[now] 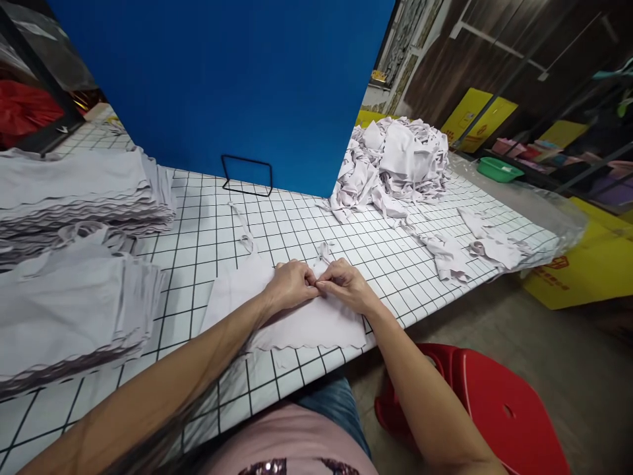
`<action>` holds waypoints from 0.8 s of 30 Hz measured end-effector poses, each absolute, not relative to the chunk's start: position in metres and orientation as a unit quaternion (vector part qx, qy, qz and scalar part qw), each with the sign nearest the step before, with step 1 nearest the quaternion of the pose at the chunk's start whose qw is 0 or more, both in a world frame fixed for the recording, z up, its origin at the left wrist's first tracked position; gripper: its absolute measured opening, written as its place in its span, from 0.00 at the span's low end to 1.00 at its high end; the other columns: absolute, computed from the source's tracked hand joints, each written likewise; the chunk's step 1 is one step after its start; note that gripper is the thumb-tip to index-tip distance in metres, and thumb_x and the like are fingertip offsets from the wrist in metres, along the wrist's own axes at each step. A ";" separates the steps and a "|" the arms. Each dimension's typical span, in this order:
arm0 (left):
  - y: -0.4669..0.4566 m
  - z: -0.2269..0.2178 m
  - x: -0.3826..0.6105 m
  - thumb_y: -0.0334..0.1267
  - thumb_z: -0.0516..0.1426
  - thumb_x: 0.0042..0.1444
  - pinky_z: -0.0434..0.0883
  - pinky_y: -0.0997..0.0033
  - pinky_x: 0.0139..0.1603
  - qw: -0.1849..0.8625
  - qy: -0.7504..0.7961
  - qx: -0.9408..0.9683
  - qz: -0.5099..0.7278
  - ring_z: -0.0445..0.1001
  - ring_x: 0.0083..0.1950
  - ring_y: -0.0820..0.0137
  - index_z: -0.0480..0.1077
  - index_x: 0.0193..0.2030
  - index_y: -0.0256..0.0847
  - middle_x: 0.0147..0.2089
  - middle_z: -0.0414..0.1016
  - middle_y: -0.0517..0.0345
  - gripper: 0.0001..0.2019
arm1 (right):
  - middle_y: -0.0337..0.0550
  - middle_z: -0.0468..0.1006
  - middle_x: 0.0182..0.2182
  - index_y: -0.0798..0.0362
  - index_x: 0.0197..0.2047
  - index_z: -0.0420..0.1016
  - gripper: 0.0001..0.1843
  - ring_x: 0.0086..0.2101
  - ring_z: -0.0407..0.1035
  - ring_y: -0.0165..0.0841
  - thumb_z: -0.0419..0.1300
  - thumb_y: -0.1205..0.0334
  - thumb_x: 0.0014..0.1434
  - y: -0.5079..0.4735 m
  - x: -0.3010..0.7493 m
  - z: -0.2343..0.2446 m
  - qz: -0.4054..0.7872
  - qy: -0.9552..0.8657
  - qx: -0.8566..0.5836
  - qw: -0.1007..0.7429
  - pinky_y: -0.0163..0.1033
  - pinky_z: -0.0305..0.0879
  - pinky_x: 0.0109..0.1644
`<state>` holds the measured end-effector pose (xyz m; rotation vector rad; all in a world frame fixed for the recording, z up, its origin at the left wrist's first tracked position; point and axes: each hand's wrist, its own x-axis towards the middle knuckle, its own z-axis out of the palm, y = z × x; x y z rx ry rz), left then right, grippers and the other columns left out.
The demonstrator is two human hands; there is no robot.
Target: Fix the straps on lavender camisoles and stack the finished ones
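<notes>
A pale camisole-like garment [306, 330] with thin straps and a wavy lower edge lies flat on the table in front of me. My left hand [295, 284] pinches its upper edge near the middle. Close beside it, my right hand [345, 285] pinches the same edge, thumb and forefinger together. The fingertips of both hands almost meet, and whatever small part sits between them is hidden. One strap [242, 224] stretches away from me on the left; the other strap [324, 252] is bunched just beyond my hands.
Stacks of similar garments [74, 297] stand at the left on the grid-patterned tablecloth [208, 218]. A blue board [232, 86] rises behind. Rumpled garments form a heap [405, 158] at back right, with a few loose pieces [445, 254] nearer. A red stool [504, 402] stands below right.
</notes>
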<state>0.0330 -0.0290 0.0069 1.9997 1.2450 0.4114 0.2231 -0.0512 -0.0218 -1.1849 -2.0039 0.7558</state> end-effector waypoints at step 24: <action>-0.026 0.000 0.033 0.42 0.62 0.50 0.61 0.54 0.58 0.355 0.466 0.793 0.166 0.74 0.36 0.65 0.74 0.22 0.41 0.29 0.78 0.60 0.10 | 0.41 0.76 0.31 0.47 0.34 0.79 0.08 0.39 0.61 0.38 0.61 0.57 0.64 -0.048 0.228 -0.003 0.197 -0.838 -0.453 0.231 0.48 0.51 0.49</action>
